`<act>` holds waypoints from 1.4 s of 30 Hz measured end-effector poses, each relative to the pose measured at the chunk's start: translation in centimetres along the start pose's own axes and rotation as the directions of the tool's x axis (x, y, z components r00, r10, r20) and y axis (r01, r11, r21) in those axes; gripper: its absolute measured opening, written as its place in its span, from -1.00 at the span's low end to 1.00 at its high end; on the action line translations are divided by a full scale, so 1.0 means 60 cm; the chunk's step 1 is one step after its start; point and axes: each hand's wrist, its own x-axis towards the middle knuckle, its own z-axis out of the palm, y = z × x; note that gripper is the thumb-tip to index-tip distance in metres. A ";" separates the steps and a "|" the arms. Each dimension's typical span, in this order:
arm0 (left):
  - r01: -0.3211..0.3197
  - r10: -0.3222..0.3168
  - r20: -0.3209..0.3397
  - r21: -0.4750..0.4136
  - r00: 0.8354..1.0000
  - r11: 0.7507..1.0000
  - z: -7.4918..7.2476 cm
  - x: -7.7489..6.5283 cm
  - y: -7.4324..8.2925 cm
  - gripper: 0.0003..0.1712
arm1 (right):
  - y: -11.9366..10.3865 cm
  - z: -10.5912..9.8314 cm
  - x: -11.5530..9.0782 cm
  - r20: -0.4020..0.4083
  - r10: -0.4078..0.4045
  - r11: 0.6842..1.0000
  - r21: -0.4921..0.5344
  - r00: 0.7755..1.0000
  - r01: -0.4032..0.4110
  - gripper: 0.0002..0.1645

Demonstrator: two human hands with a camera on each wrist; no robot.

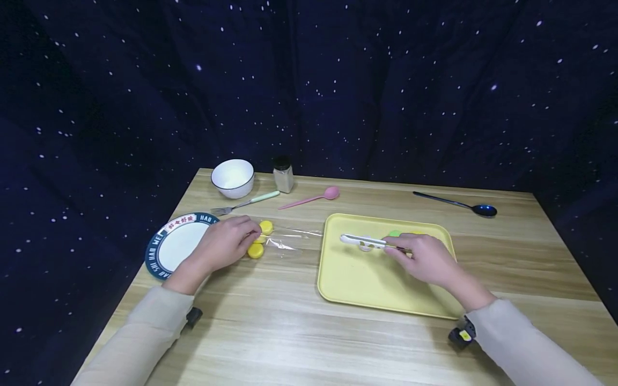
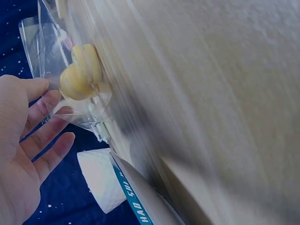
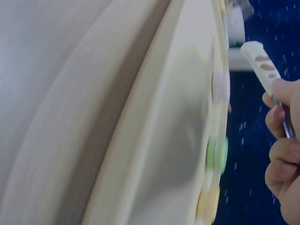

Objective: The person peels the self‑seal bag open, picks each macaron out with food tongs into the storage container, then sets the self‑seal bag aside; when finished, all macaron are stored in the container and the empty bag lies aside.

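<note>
My left hand pinches the edge of a clear plastic bag between thumb and forefinger. Yellow macarons show through its film, close to my fingertips. Over the yellow tray, my right hand grips slim tongs with a white end marked by ovals and a metal shank. Their white end points left and overlaps a pale pink macaron in the head view. Along the tray's far side, a green macaron and a yellow macaron are partly hidden by the right hand in the head view.
A blue-rimmed plate lies beside my left wrist. Behind it are a white bowl, a fork, a black-lidded jar and a pink spoon. A dark blue spoon lies at the back right.
</note>
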 end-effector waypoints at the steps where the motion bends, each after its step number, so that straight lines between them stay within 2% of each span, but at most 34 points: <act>1: -0.001 0.001 -0.001 0.000 1.000 1.000 0.000 0.000 0.000 -0.86 | -0.009 0.005 0.008 0.002 -0.001 1.000 0.000 1.000 0.001 -0.68; 8: 0.002 -0.002 -0.007 0.000 1.000 1.000 0.000 -0.003 -0.003 -0.85 | -0.061 0.046 0.062 0.024 0.007 1.000 0.011 1.000 -0.007 -0.70; 14: -0.001 0.001 -0.010 -0.006 1.000 1.000 0.000 -0.003 -0.004 -0.84 | -0.087 0.081 0.100 0.039 -0.057 0.998 0.008 0.998 0.057 -0.79; 20: 0.014 -0.014 -0.004 -0.008 1.000 1.000 0.001 -0.002 -0.004 -0.84 | -0.114 0.115 0.135 0.067 -0.099 0.995 0.004 0.993 0.099 -0.70; 26: 0.018 -0.018 -0.002 -0.004 1.000 1.000 0.003 -0.002 -0.004 -0.84 | -0.136 0.144 0.164 0.077 -0.145 0.989 -0.014 0.986 0.147 -0.72; 35: 0.024 -0.024 0.010 -0.014 1.000 1.000 0.003 -0.001 -0.005 -0.85 | -0.155 0.161 0.186 0.106 -0.165 0.983 -0.068 0.981 0.173 -0.58; 42: 0.013 -0.013 0.001 -0.001 1.000 1.000 0.000 -0.004 -0.008 -0.86 | -0.160 0.163 0.199 0.116 -0.181 0.980 -0.060 0.977 0.189 -0.62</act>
